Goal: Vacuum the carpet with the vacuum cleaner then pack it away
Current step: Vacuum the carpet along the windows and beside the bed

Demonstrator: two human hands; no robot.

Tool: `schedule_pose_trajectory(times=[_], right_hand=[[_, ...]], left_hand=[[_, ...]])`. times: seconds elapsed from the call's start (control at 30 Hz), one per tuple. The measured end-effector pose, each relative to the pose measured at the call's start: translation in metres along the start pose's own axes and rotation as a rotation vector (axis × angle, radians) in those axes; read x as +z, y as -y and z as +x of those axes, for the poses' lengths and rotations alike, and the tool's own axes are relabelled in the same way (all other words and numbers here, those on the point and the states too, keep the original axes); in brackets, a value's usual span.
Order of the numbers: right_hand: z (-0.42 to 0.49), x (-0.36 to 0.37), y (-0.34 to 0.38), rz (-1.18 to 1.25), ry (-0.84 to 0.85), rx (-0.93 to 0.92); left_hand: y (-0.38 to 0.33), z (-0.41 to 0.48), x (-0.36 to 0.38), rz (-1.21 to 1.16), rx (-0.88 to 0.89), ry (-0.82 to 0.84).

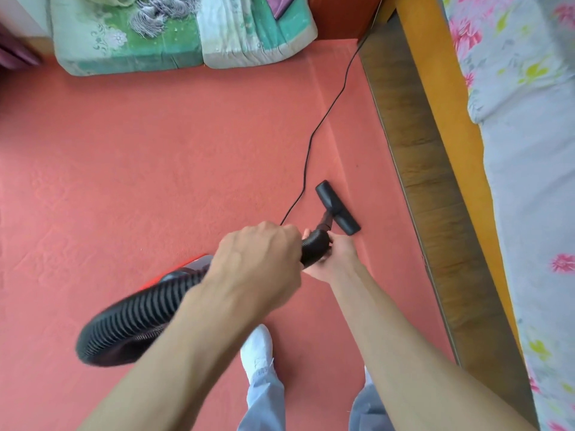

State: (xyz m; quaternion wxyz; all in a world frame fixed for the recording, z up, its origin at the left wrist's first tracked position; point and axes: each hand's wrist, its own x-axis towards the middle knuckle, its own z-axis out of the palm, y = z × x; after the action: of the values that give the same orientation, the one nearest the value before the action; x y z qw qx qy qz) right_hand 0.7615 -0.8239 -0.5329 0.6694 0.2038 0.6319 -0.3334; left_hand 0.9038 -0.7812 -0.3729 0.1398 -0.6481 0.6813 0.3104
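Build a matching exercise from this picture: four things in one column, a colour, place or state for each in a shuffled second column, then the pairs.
1 floor nozzle
2 power cord
3 hose
4 shoe

A white
B ribbed, gripped by left hand and right hand
C thin, trailing over the carpet to the far corner
D flat on the carpet near the bed frame

Pairs: 1-D, 2-C, 3-B, 4-A
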Motion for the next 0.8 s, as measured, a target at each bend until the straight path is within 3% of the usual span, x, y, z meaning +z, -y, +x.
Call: schedule_pose_trajectory(times=[0.17, 0.3, 0.43, 0.8], right_hand=[[-0.023, -0.004, -0.027, 0.052, 0.088, 0.04], [-0.022, 0.005, -0.027, 0.306, 0.192, -0.048], [-0.003, 0.011, -0.013, 0.364, 0.104, -0.133], [-0.014, -0.017, -0.023, 0.353, 0.125, -0.028]], left_hand=[[0.027, -0.002, -0.028, -0.093, 0.001, 0.044], [0.021, 0.004, -0.036, -0.04, 0.021, -0.018], [0.003, 0.014, -0.014, 0.079, 0.064, -0.092], [0.006, 0.007, -0.019, 0.029, -0.007, -0.067]])
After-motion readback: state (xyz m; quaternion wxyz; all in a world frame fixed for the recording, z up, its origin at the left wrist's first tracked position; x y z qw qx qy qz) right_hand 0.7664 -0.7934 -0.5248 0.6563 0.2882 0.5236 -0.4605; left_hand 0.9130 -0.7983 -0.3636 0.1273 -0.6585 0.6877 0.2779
